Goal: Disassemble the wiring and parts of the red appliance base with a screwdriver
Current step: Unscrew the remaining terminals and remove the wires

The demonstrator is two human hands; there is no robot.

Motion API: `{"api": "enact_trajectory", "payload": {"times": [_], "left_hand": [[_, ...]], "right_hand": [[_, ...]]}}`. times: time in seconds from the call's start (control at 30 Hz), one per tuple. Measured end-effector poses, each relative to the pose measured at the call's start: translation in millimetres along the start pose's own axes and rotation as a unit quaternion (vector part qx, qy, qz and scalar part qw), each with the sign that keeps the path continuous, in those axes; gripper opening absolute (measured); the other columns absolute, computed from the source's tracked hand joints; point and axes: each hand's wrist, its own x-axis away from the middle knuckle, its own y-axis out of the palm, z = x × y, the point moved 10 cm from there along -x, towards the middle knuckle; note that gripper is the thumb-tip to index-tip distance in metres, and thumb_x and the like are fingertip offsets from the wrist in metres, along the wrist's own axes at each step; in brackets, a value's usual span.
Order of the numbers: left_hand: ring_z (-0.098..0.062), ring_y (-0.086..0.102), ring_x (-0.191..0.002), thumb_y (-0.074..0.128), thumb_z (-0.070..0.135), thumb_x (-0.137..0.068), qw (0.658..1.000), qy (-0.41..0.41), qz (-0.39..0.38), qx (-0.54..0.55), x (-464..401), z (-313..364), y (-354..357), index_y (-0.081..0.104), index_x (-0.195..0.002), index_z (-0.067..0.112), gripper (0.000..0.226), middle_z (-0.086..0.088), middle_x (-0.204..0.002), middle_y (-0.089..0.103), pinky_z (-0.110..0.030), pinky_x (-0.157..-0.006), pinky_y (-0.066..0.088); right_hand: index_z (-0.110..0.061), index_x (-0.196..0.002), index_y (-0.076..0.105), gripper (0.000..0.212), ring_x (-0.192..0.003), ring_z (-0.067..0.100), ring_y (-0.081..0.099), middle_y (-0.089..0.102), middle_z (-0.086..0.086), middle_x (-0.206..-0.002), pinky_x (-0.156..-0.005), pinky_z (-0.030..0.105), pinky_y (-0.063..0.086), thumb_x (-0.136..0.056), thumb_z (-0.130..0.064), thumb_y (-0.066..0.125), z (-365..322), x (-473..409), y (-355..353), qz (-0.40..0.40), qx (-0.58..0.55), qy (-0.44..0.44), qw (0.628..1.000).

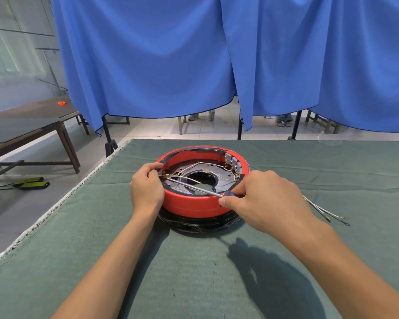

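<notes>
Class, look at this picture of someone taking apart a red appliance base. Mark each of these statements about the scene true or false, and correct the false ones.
1. The right hand holds the screwdriver. True.
2. The screwdriver's tip points toward the right side of the red base. False: its shaft crosses the opening to a terminal on the left side, by the left hand.
3. The left hand lies flat on the green cloth. False: it grips the base's left rim.
4. Loose white wires lie on the cloth to the right of the base. True.
5. A red curtain hangs behind the table. False: the curtain is blue.
</notes>
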Motion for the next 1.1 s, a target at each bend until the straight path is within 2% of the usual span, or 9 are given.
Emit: {"api": "enact_trajectory", "payload": {"times": [0.23, 0.3, 0.4, 0.53, 0.67, 0.87, 1.1], "left_hand": [[-0.017, 0.059, -0.09, 0.038, 0.009, -0.089, 1.0, -0.005, -0.003, -0.014, 0.2, 2.4, -0.3, 0.067, -0.09, 0.028, 0.035, 0.008, -0.088, 0.064, -0.031, -0.077, 0.045], [-0.018, 0.059, -0.092, 0.037, 0.009, -0.089, 1.0, -0.006, -0.006, -0.016, 1.6, 4.2, -0.2, 0.067, -0.09, 0.028, 0.035, 0.007, -0.089, 0.064, -0.034, -0.081, 0.046], [-0.022, 0.061, -0.09, 0.036, 0.01, -0.089, 1.0, -0.008, 0.0, -0.027, 4.8, 3.4, -2.5, 0.066, -0.092, 0.029, 0.035, 0.006, -0.092, 0.065, -0.037, -0.078, 0.047], [-0.022, 0.061, -0.091, 0.038, 0.01, -0.089, 0.999, -0.008, 0.009, -0.033, 8.2, 7.2, -4.9, 0.066, -0.09, 0.03, 0.034, 0.007, -0.09, 0.065, -0.039, -0.08, 0.05], [-0.028, 0.062, -0.09, 0.038, 0.011, -0.088, 0.999, -0.01, 0.002, -0.04, 7.5, 6.4, -4.0, 0.066, -0.09, 0.031, 0.035, 0.006, -0.093, 0.066, -0.042, -0.078, 0.05], [-0.022, 0.061, -0.093, 0.039, 0.01, -0.088, 0.999, -0.016, 0.009, -0.034, 8.8, 7.7, -5.4, 0.066, -0.089, 0.03, 0.034, 0.007, -0.091, 0.065, -0.042, -0.086, 0.05], [-0.027, 0.062, -0.091, 0.039, 0.011, -0.088, 0.999, -0.016, 0.002, -0.035, 9.9, 7.4, -4.7, 0.067, -0.091, 0.03, 0.034, 0.007, -0.092, 0.065, -0.042, -0.081, 0.05]], "right_hand": [[-0.02, -0.081, 0.066, 0.036, -0.069, 0.028, 0.052, 0.052, -0.003, -0.065, -0.051, 0.03, 0.027, -0.086, -0.054, 0.057, -3.3, 6.4, 1.2, 0.012, -0.008, 0.011, 1.0], [-0.02, -0.083, 0.064, 0.035, -0.072, 0.029, 0.05, 0.054, -0.001, -0.071, -0.056, 0.031, 0.029, -0.087, -0.053, 0.056, -6.6, 8.1, 1.6, 0.025, -0.001, 0.011, 1.0], [-0.02, -0.088, 0.064, 0.032, -0.076, 0.031, 0.051, 0.063, 0.004, -0.085, -0.062, 0.031, 0.032, -0.091, -0.05, 0.054, 0.5, 6.0, -0.3, 0.033, 0.016, 0.027, 0.999], [-0.023, -0.089, 0.07, 0.035, -0.07, 0.028, 0.05, 0.051, -0.002, -0.068, -0.058, 0.03, 0.032, -0.087, -0.056, 0.057, 9.1, 5.2, -5.8, 0.019, 0.02, 0.021, 0.999], [-0.02, -0.079, 0.068, 0.038, -0.063, 0.026, 0.048, 0.047, -0.005, -0.059, -0.047, 0.026, 0.024, -0.085, -0.056, 0.058, -3.4, 7.4, -3.8, 0.013, 0.018, -0.01, 1.0], [-0.024, -0.082, 0.071, 0.036, -0.068, 0.026, 0.049, 0.048, -0.006, -0.06, -0.047, 0.025, 0.024, -0.085, -0.058, 0.058, 0.2, 4.8, -5.6, 0.019, 0.014, -0.017, 1.0], [-0.022, -0.079, 0.07, 0.037, -0.067, 0.027, 0.05, 0.047, -0.006, -0.057, -0.047, 0.026, 0.024, -0.086, -0.056, 0.057, 0.1, 5.2, 0.7, 0.016, 0.007, -0.016, 1.0]]}}
